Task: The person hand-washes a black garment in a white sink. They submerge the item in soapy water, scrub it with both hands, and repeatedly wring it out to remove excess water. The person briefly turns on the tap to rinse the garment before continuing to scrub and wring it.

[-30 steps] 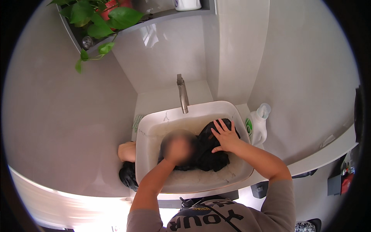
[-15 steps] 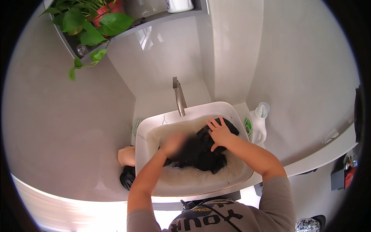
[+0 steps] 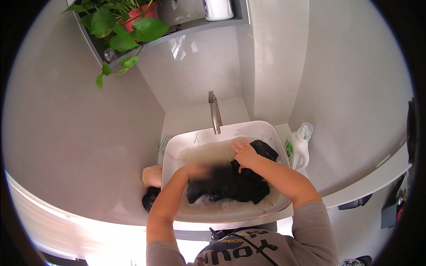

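Observation:
A dark, wet piece of cloth (image 3: 235,188), probably a garment, lies bunched in cloudy, lightly foamy water in the white sink (image 3: 169,201). Over its left part is my left hand (image 3: 195,170); a blur covers the fingers, so their grip does not show. My right hand (image 3: 244,155) rests at the cloth's upper right part, fingers stretched and spread, thumb lower down against the black fabric. Part of the cloth bulges out beyond that hand toward the sink's right wall. Both forearms reach in over the near rim.
A metal faucet (image 3: 214,113) overhangs the sink's far rim. To the right stands a white bottle (image 3: 301,150) with a handle. Beige (image 3: 152,176) and black (image 3: 151,198) items lie left of the sink. Above, a shelf carries a potted plant (image 3: 140,15) and a white container (image 3: 218,10).
The cloth has spread wider toward the near left of the sink. My right hand has shifted slightly left across it. The whole view has moved a little.

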The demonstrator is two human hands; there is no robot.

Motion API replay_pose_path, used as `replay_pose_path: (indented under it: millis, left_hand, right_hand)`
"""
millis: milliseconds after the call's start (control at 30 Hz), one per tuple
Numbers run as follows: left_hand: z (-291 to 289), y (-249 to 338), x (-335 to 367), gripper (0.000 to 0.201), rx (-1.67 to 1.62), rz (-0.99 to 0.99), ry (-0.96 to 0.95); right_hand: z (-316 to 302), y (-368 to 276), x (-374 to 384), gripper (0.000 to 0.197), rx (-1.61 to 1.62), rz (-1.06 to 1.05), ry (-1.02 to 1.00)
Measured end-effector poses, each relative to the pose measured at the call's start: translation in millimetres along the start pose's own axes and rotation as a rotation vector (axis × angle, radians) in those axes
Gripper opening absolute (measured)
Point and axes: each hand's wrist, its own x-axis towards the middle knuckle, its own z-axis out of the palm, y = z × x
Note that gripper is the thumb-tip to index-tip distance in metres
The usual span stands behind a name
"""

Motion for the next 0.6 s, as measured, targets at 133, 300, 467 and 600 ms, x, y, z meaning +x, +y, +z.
replay_pose_path:
  millis: [133, 300, 467, 600]
  left_hand:
    - [39, -28, 8, 0.066, -0.180, 0.003, -0.098]
    - [16, 44, -41, 0.046, -0.076, -0.063, -0.015]
    - [13, 21, -72, 0.042, -0.219, 0.182, 0.392]
    - [-6, 51, -88, 0.041, -0.115, 0.093, 0.743]
  right_hand:
    - [6, -9, -9, 0.052, 0.049, -0.090, 0.188]
    - [-6, 2, -41, 0.039, 0.088, -0.074, 0.393]
    - [-60, 17, -74, 0.027, 0.110, -0.037, 0.524]
    - [-91, 31, -89, 0.021, 0.100, 0.047, 0.581]
